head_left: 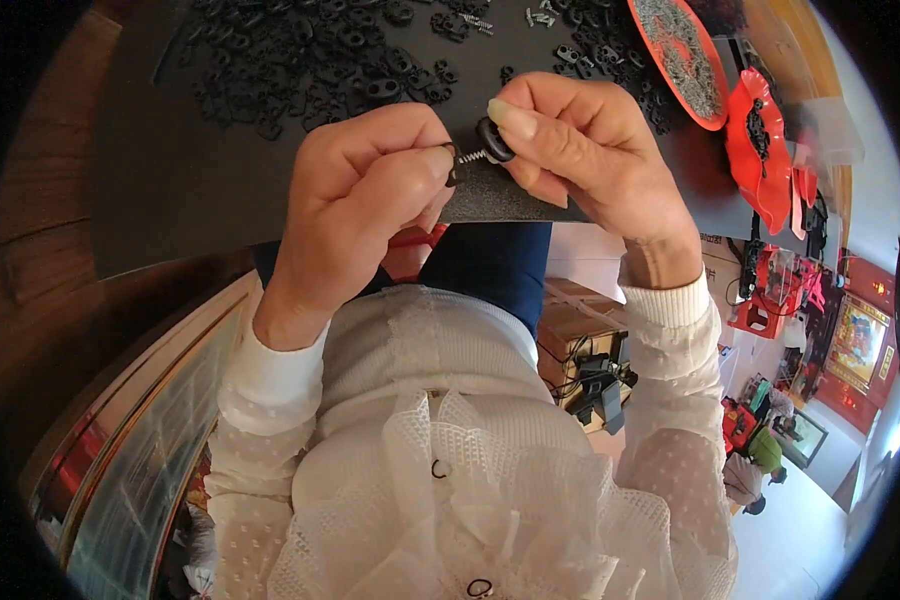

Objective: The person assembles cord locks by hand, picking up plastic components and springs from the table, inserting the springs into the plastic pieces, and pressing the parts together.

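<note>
Over the near edge of the dark table, my left hand [365, 190] pinches a small flat black plastic piece [454, 166] between thumb and fingers. Facing it, my right hand [595, 150] grips a rounded black plastic cord-lock piece [493, 140], thumb on top. A thin silvery coil spring [472, 156] bridges the short gap between the two pieces. The fingers hide most of the left piece and where the spring meets each part. Beyond my hands lies a broad spread of loose black plastic parts [315, 65].
At the right, an orange-rimmed tray [712, 120] holds many small springs. Beside it sits a red wavy-edged dish [767, 195] with black parts. Several loose springs [540, 18] lie at the table's [185, 215] far side. A cardboard box [580, 305] stands below, right of my lap.
</note>
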Demonstrator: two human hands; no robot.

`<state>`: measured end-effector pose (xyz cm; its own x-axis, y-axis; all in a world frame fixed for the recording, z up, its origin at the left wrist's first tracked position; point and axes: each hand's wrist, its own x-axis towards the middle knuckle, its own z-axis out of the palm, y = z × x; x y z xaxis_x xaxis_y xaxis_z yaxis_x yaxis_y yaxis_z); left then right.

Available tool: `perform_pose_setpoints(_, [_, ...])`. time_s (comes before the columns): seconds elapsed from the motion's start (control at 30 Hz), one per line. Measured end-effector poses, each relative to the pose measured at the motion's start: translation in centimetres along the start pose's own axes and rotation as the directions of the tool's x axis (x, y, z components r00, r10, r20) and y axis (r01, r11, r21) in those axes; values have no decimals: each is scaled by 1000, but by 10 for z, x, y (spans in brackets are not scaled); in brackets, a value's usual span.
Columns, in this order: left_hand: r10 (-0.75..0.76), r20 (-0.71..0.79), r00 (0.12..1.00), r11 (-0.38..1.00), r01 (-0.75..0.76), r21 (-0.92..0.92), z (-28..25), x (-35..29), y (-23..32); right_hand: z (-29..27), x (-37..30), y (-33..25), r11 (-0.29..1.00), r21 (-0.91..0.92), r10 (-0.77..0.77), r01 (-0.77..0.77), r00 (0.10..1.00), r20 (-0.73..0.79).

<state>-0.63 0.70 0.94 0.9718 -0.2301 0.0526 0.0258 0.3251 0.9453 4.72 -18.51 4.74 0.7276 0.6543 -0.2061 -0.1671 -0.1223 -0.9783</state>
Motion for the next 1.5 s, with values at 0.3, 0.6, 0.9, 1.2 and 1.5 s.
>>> perform_pose_setpoints(0.3, [-14,-24,1000,1000,14,19,4,0,1,-1,-2,-8,1000,-12,28,-28,999,21])
perform_pose_setpoints(0.6, [-82,2,997,994,82,69,5,-3,0,3,-3,-12,966,-257,-37,15,996,-81])
perform_pose_setpoints(0.9, [-64,51,997,993,58,103,3,0,-3,6,-3,-12,951,-305,-74,53,996,-57])
perform_pose_setpoints(1.2, [-80,74,994,994,73,83,2,-1,-3,4,-1,-12,967,-254,-34,30,999,-12])
perform_pose_setpoints(1.5, [-92,-33,995,995,94,43,6,-3,-2,10,0,-1,848,-490,-248,199,968,-36])
